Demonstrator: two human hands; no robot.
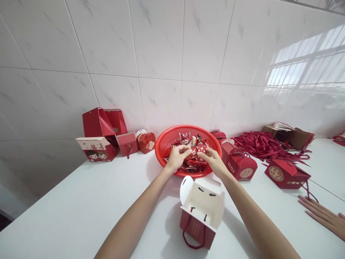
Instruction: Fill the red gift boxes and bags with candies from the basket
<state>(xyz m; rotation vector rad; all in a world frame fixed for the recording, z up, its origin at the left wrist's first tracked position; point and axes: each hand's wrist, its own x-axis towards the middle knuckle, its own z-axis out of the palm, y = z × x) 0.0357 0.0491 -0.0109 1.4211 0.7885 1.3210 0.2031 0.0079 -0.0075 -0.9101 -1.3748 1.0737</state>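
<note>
My left hand [178, 157] and my right hand [212, 160] are over a red plastic basket [161, 144] with perforated sides. Fingertips of both are closed in a pinch on small red-wrapped candies; a white-dotted candy [202, 148] shows at my right fingers. Another red candy [193, 152] is at my left fingertips. More wrapped candies [192, 168] lie in the basket below. Between my forearms stands an open red gift box [198, 230], pale inside, with its flaps up and a dark red cord handle hanging at its front. I see nothing inside it but the cord ends.
Left of the basket stand several red boxes [106, 124] and a heart-shaped box [146, 142]. To its right are closed red boxes [239, 166], a heap of dark red ribbon [258, 144] and another red box [288, 173]. Another person's hand [325, 217] rests at the right edge. A tiled wall [159, 97] bounds the white table [107, 201].
</note>
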